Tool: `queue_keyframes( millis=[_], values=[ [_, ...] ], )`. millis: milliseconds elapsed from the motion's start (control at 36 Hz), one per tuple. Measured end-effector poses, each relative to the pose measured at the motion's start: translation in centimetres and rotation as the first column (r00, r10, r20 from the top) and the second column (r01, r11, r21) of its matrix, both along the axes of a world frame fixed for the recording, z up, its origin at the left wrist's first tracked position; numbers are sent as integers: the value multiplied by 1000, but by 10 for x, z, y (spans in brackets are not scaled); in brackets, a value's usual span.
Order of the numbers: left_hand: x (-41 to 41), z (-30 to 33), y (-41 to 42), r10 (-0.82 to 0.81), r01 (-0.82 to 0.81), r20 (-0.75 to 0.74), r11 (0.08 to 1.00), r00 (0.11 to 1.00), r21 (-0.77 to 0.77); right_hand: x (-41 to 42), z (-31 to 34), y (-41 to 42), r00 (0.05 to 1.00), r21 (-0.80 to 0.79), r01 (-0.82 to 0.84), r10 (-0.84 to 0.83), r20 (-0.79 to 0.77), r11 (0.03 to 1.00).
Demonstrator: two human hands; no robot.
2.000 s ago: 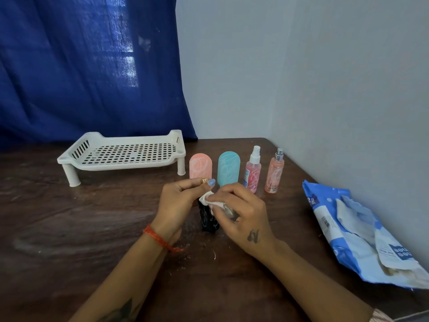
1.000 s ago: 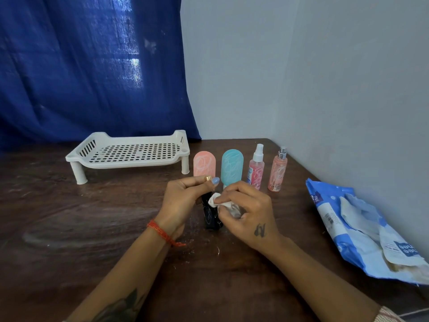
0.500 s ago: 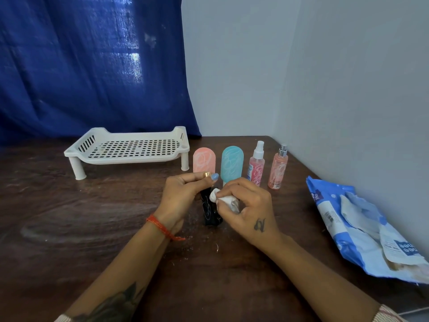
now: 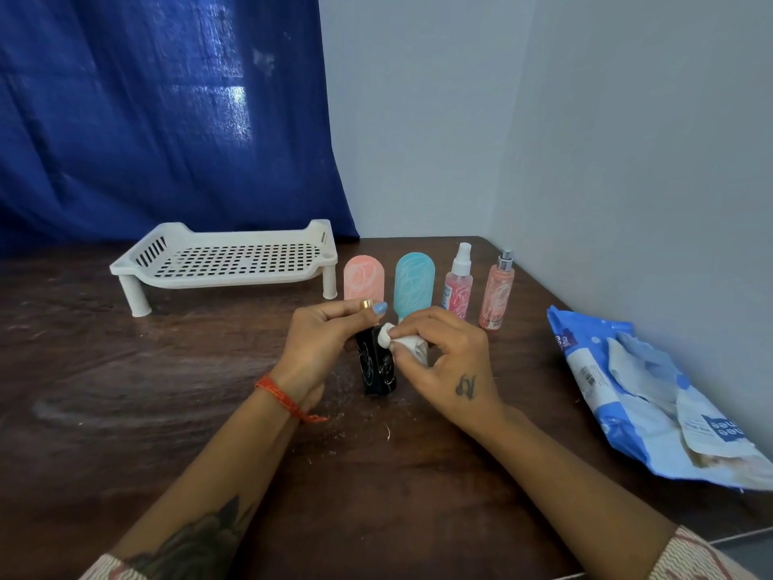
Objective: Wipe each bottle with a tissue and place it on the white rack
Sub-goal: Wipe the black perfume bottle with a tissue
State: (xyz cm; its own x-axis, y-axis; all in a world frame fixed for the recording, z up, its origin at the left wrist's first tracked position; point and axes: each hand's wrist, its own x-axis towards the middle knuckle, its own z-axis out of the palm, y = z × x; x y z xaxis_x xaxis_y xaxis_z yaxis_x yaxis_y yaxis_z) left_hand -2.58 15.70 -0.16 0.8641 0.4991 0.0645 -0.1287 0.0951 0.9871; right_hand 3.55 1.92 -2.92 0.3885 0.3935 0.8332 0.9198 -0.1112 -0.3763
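Head view, left hand [image 4: 320,343] grip holding black bottle [image 4: 375,366] upright, right hand [image 4: 449,362] grip pinching tissue [image 4: 393,339] against it

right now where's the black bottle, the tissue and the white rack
black bottle [image 4: 375,370], head view, on its patterned front face
tissue [image 4: 387,334], head view, on the bunched end against the bottle
white rack [image 4: 125,267], head view, on its front left rim
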Motion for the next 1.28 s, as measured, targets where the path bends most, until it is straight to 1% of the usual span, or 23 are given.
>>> queue_keyframes(
  millis=[139,250,333,389,500,583,667,778,833,889,1000,1083,1194,1278],
  values=[
    [0,1,0,8,-8,-13,1000,1000,9,-3,1,-2,994,-33,-107,106,-21,994],
    [-1,1,1,16,-15,-29,1000,999,21,-3,0,-3,996,-55,-90,88,-27,994],
    [-1,2,0,20,-18,-47,999,999,44,-2,-1,-3,999,-37,-38,36,-40,999],
    [-1,2,0,20,-18,-49,999,999,48,-2,-1,-2,999,-25,-31,30,-44,999],
    [-1,2,0,9,-8,-28,999,1000,46,-4,1,-1,994,-45,-107,106,-31,993],
    [-1,2,0,14,-12,-34,998,999,53,-5,0,-3,988,-96,-152,148,-49,984],
    [-1,2,0,14,-12,-43,998,999,59,-4,-1,-5,991,-119,-114,106,-79,986],
    [1,1,1,10,-8,-33,998,999,54,-2,-1,-4,998,-76,-32,27,-62,997],
    [1,1,1,18,-17,-29,999,999,47,-3,0,-3,998,-79,-47,43,-52,996],
    [0,0,0,20,-18,-26,999,999,46,-5,1,-3,994,-92,-99,94,-52,991],
    [1,1,0,6,-5,-18,998,1000,65,-6,1,-5,983,-144,-168,154,-99,975],
    [1,0,1,7,-5,-25,998,1000,65,-3,0,-7,985,-173,-137,116,-129,975],
    [1,1,1,21,-19,-36,998,999,55,-2,0,-6,993,-132,-45,30,-112,990],
    [2,0,1,16,-15,-27,999,1000,45,-4,2,-5,994,-121,-77,67,-87,990]
  ],
)
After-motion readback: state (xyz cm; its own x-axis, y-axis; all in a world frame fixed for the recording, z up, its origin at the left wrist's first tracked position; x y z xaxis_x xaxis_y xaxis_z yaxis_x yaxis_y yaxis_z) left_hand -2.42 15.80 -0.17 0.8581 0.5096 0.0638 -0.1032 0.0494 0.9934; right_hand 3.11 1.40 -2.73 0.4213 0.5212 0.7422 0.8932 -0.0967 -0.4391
